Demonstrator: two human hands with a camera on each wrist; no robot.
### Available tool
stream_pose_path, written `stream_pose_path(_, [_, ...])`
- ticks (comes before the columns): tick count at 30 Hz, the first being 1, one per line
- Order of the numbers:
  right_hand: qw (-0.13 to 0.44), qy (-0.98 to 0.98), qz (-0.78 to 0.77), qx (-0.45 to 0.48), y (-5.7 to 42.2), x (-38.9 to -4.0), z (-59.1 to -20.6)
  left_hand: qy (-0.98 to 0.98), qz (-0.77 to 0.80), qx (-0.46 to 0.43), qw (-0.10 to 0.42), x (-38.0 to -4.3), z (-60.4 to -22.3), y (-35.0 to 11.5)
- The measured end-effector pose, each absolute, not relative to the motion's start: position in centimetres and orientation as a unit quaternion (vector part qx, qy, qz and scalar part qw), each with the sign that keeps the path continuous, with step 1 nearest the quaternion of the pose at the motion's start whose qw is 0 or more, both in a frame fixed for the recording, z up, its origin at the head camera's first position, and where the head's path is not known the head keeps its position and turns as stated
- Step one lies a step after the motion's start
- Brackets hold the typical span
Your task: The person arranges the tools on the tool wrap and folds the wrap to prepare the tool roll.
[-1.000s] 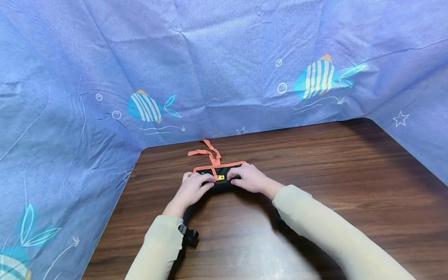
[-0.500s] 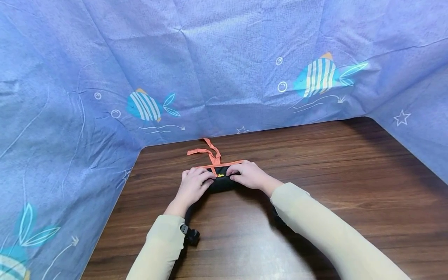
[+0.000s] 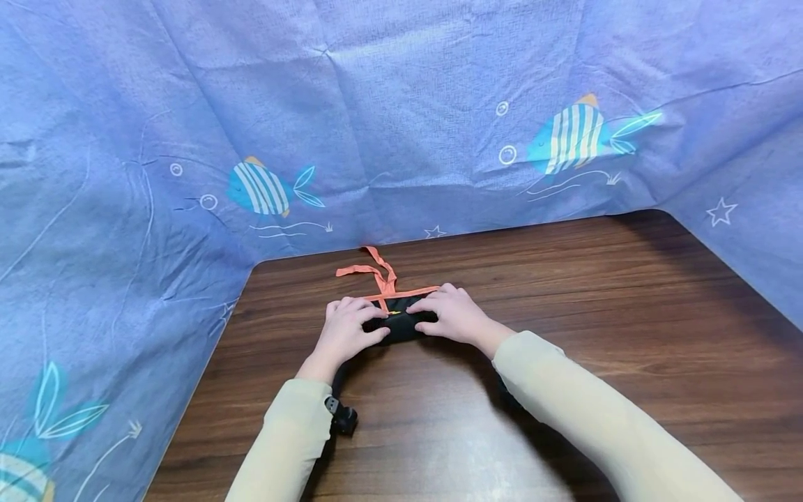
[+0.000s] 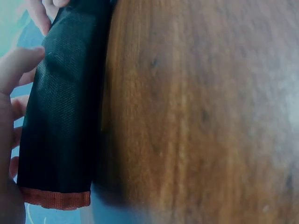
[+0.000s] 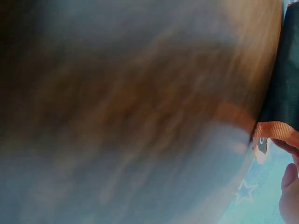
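A black fabric tool roll (image 3: 401, 328) with orange edging lies partly rolled up near the table's far edge. Its orange tie straps (image 3: 384, 279) trail off the back. A sliver of a yellow mark (image 3: 394, 313) shows between the hands. My left hand (image 3: 343, 329) grips the left part, thumb on the near side, fingers over the top. On the right part my right hand (image 3: 458, 315) holds it likewise. The left wrist view shows the rolled body (image 4: 65, 102) ending in an orange band. In the right wrist view a metal tool end (image 5: 261, 149) pokes out of the roll's end.
The dark wood table (image 3: 596, 300) is glossy and reflects light near the front. A blue cloth (image 3: 408, 125) printed with fish hangs behind and at both sides. A black wrist camera (image 3: 342, 416) sits by the left cuff.
The tool roll has been turned further away from me, so the flat inside and yellow mark are mostly covered. The left thumb has moved apart from its fingers, along the roll's near side.
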State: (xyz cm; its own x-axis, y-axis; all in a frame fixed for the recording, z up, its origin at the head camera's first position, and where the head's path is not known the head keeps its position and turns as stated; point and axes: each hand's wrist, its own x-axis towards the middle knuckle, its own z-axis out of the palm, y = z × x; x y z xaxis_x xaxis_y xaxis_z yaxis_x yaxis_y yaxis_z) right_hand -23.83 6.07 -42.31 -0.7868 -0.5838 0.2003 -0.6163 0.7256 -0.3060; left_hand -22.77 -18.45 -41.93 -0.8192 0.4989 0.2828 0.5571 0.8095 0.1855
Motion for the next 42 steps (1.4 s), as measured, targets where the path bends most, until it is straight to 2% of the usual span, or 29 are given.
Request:
stream_pose_path(9, [0.086,-0.927,0.139,0.338,6.1,-23.7,-42.1,-0.935,-0.151,-0.303,0.111,-23.0,-42.2,-19.0])
stream_pose_path(20, [0.055,-0.934,0.101,0.338,5.9,-24.0,-42.3,-0.952,-0.104,-0.279,0.073,-23.1,-42.2,-19.1])
stream_pose_path(24, [0.041,-0.937,0.101,0.331,5.9,-24.0,-42.5,-0.953,-0.111,-0.272,0.074,-23.0,-42.7,-19.2])
stream_pose_path(32, [0.050,-0.941,0.117,0.314,5.9,-23.9,-42.8,-0.951,-0.136,-0.264,0.088,-22.8,-43.0,-19.1])
stream_pose_path(42, [0.049,-0.945,0.155,0.283,6.0,-24.1,-43.3,-0.954,-0.133,-0.259,0.077,-22.8,-43.1,-19.1])
